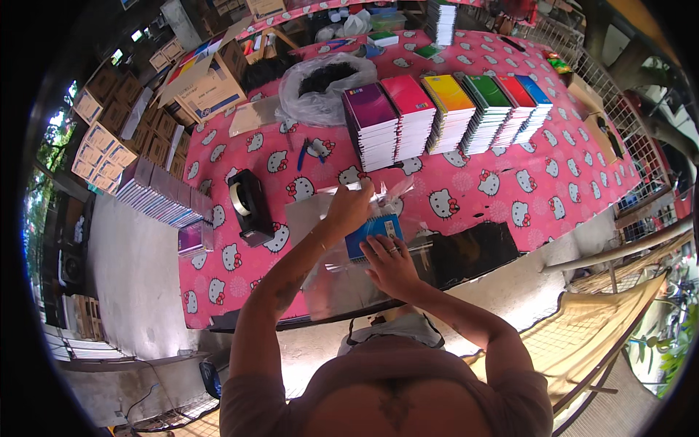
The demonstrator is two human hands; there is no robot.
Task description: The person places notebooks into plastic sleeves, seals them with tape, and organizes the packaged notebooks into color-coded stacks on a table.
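A blue spiral notebook [354, 244] lies on a sheet of clear plastic wrap [397, 191] near the table's front edge. Just beyond the notebook's far side, my left hand [348, 210] is closed, pinching a gathered bit of that plastic. My right hand [389, 262] rests with outstretched fingers on the notebook's cover, a ring on one finger. Left of them stands a black tape dispenser [251, 207] with a roll of tape in it. Beyond my left hand lies a blue-handled tool [302, 156], perhaps pliers or scissors.
Tall stacks of spiral notebooks [451, 109] in several colours stand at the back centre. Beside them is a clear plastic bag [291, 102] with black contents. Cartons [218, 87] and stacked notebooks [164, 193] line the left. A black panel [473, 255] lies at the front right edge.
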